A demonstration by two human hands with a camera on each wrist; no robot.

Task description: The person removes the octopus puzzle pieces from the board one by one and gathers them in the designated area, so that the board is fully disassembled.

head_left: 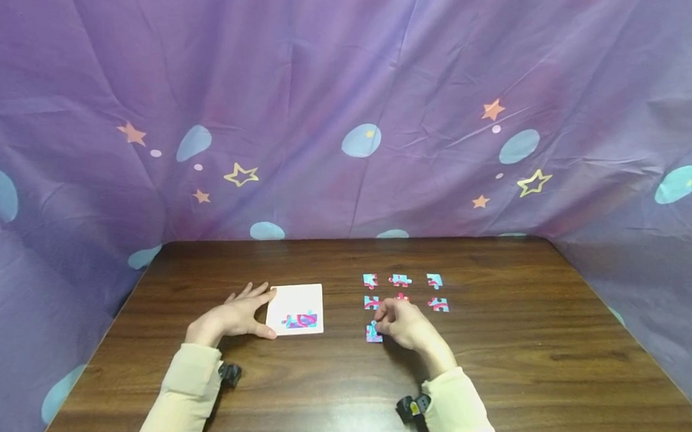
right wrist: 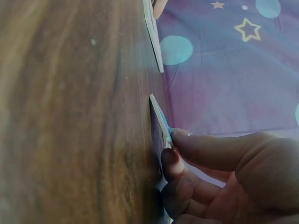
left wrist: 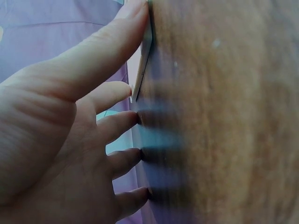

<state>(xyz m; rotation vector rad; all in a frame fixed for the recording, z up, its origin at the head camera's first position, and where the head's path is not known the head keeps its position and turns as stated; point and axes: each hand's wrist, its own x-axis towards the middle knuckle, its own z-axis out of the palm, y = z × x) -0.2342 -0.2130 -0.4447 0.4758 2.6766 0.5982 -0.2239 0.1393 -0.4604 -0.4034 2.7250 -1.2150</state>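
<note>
A white square puzzle board point(head_left: 295, 298) lies on the table, with joined pink, blue and purple jigsaw pieces point(head_left: 303, 320) along its near edge. My left hand point(head_left: 234, 315) is spread at the board's left side. Its thumb and index finger touch the board's edge, while the other fingertips rest on the tabletop in the left wrist view. To the right, my right hand point(head_left: 409, 325) pinches a jigsaw piece point(head_left: 373, 334) between thumb and fingers. In the right wrist view that piece point(right wrist: 160, 117) stands tilted, its pinched side raised off the wood.
Several loose jigsaw pieces lie in rows beyond the right hand, among them a corner-side piece point(head_left: 434, 281) and another point(head_left: 439, 304); one point(head_left: 402, 297) is partly hidden by the hand. A purple patterned cloth point(head_left: 316, 100) hangs behind the brown wooden table point(head_left: 524, 349).
</note>
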